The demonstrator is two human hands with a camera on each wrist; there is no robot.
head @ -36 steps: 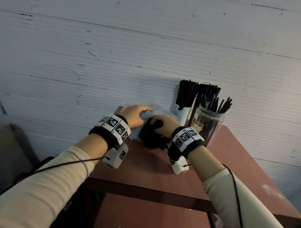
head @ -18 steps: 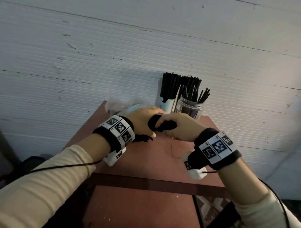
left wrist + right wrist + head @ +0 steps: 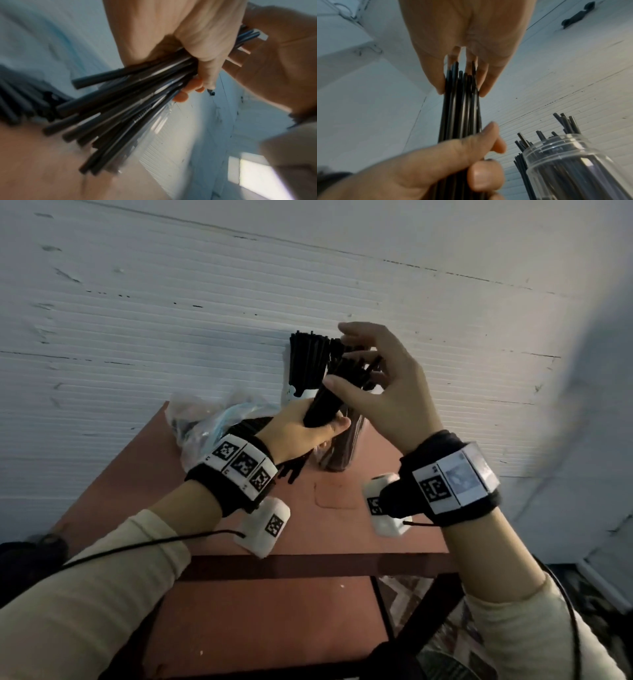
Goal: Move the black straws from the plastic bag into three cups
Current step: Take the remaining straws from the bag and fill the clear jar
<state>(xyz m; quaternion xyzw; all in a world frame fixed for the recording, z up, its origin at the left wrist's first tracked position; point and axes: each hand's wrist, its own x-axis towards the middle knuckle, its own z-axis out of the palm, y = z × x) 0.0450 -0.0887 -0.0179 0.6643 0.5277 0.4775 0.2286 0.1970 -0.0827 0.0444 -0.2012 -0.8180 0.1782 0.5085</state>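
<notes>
Black straws [image 3: 325,402] [image 3: 130,102] [image 3: 460,108] form a bundle clamped in the left hand [image 3: 301,429] [image 3: 193,44] [image 3: 423,166], whose fingers and thumb curl tight round the lower part of it. The bundle tilts up and away from that hand toward the right hand [image 3: 387,392] [image 3: 274,65] [image 3: 464,40]. In the right wrist view the right hand's fingers [image 3: 485,86] are straight and slightly spread, their tips resting against the upper ends of the bundle on both sides; they are not wrapped round it.

Just right of the left hand and below the right hand stands a clear plastic cup [image 3: 342,446] [image 3: 573,162], already packed with black straws that poke above its rim. Beyond the left hand, against the wall [image 3: 171,320], a white cup [image 3: 298,392] holds another upright batch of straws. A 3rd cup cannot be made out behind the hands.

Left of the left hand lies the crumpled plastic bag [image 3: 212,419], clear with a blue tint, on the far corner of the reddish-brown table [image 3: 308,535]; dark straws show through it. A few loose straws [image 3: 294,470] lie on the table under the left wrist. Both wrists wear black bands with white marker tiles.
</notes>
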